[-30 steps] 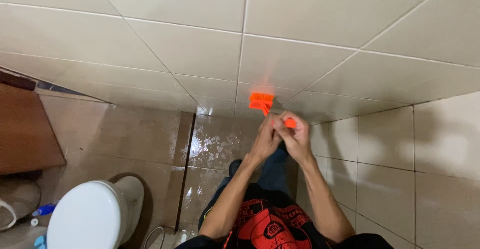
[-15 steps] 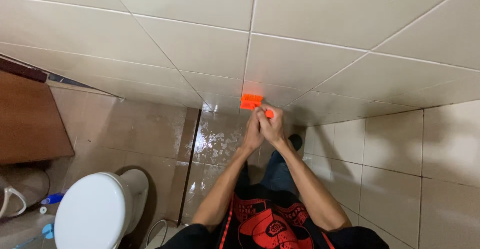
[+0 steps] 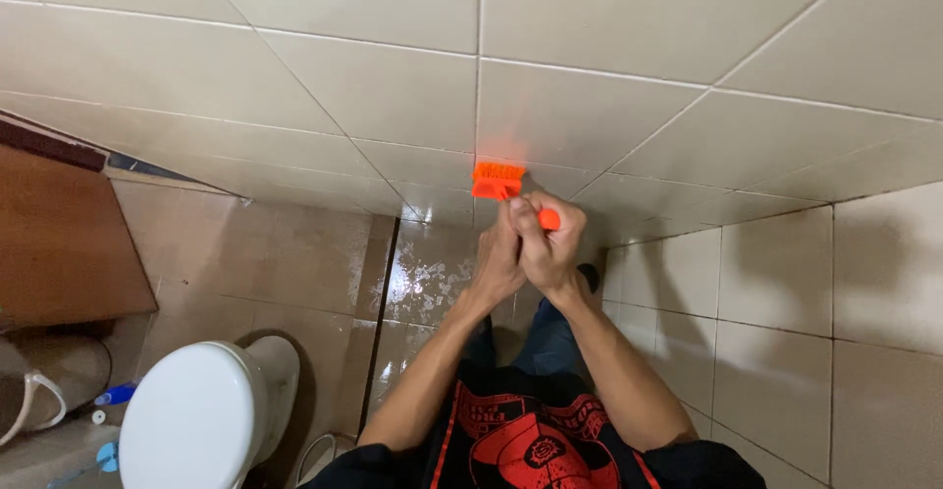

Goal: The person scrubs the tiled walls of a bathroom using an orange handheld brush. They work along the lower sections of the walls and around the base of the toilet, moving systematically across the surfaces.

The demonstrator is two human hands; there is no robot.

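Head view: your left hand (image 3: 499,258) and right hand (image 3: 550,244) are clasped together, both closed around the handle of the orange brush (image 3: 497,181). The handle end shows between the fingers of your right hand. The brush head projects beyond your hands, bristles against the beige wall tiles (image 3: 589,106), low on the wall near the corner where it meets the side wall (image 3: 786,293). Below your hands lies the wet brown floor (image 3: 432,273). A white toilet (image 3: 192,420) with its lid down stands at lower left, well apart from the brush. A brown door (image 3: 59,234) is at the left edge.
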